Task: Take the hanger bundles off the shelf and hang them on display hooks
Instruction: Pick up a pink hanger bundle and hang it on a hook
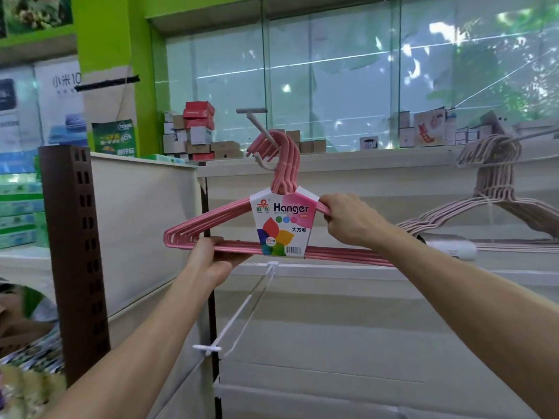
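A bundle of pink hangers point(211, 219) with a white "Hanger" label hangs at centre. Its hook tops sit over a white display hook point(257, 124) that sticks out from the wall panel. My left hand point(216, 255) holds the bundle's bottom bar from below near the left corner, thumb on top. My right hand point(351, 219) grips the right sloping shoulder beside the label. A second bundle of pale beige hangers point(496, 207) hangs on another hook at the right.
An empty white display hook point(242, 309) juts toward me below the pink bundle. A brown perforated upright point(75, 252) stands at the left. Small boxes point(196, 131) line the ledge under the glass window. The white slatted wall panel point(363, 328) fills the lower right.
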{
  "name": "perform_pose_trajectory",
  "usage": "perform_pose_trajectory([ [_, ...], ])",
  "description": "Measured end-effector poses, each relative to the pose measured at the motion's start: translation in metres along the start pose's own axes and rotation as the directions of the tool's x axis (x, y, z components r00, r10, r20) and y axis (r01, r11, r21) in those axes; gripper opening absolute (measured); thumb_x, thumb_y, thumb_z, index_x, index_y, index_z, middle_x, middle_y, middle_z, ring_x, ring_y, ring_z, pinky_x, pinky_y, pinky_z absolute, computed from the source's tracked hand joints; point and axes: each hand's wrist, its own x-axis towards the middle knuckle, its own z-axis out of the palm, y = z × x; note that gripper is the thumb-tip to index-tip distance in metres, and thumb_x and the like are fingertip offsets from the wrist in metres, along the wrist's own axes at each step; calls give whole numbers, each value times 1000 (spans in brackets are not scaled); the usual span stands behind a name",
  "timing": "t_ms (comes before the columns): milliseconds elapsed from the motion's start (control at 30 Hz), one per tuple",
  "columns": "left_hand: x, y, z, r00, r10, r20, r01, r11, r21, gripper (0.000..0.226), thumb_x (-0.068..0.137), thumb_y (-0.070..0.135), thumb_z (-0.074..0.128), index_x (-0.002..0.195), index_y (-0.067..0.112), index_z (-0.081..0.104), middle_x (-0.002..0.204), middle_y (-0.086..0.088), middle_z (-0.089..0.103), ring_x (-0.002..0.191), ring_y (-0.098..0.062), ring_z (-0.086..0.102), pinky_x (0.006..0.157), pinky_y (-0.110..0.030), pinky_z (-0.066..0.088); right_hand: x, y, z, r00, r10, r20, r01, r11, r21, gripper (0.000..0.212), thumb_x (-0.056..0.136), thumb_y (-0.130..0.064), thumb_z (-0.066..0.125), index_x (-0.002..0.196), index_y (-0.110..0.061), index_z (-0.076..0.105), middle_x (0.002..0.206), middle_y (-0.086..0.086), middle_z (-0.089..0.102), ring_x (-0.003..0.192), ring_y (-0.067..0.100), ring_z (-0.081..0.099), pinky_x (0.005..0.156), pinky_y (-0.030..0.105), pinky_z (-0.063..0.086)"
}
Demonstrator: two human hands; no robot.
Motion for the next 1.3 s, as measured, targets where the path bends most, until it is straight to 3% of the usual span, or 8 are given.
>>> perform_pose_trajectory([
  [167,26,-2,7,999,-31,-11,31,999,16,26,99,-1,41,125,0,46,123,-35,55,112,-55,56,90,-71,46,17,7,9,999,32,1,-32,999,-15,30,90,-1,49,75,-26,44,76,-1,50,74,26,52,66,35,39],
  [433,50,-3,10,998,-69,-8,70,997,28,27,99,1,46,126,2,49,122,-35,56,109,-54,58,87,-69,49,38,15,22,998,64,-3,-64,998,-8,36,89,2,49,70,-28,43,74,-1,53,70,23,53,66,37,46],
  [600,51,-8,2,996,-78,50,77,997,12,30,96,4,55,126,5,52,120,-30,61,106,-48,63,73,-63,55,40,21,34,998,61,-27,-61,998,-9,31,89,4,47,83,-25,50,78,-2,53,72,23,52,60,34,40],
  [733,47,-5,-2,993,-76,85,75,997,11,25,95,9,60,118,4,54,116,-28,62,106,-45,62,90,-64,50,42,22,39,995,95,-36,-96,995,-25,37,85,4,47,73,-31,45,80,0,58,78,27,56,76,48,52],
  [800,48,-4,-8,992,-70,102,55,988,146,27,95,17,62,118,5,56,117,-26,64,109,-42,62,100,-64,44,42,23,42,993,114,-41,-115,993,-30,31,85,1,49,75,-28,48,82,2,61,78,28,58,79,53,53],
  [1000,42,6,-39,969,-154,194,13,816,578,79,68,51,75,127,3,52,122,-23,63,117,-38,59,109,-55,39,39,27,45,990,118,-79,-124,989,-76,13,87,-9,55,92,-21,56,86,5,63,77,29,60,76,52,55],
  [1133,35,12,-46,954,-125,271,-110,696,709,77,70,59,68,125,5,58,120,-18,67,112,-34,64,108,-49,43,31,24,39,987,119,-104,-132,982,-132,30,90,-17,59,119,-13,55,103,11,66,91,34,62,82,50,55],
  [1300,20,18,-43,918,-88,386,-297,494,817,69,83,60,59,125,5,62,115,-11,72,105,-25,69,102,-42,50,17,16,32,982,158,-108,-172,974,-145,36,89,-20,61,124,-12,55,113,13,66,101,36,61,86,50,54],
])
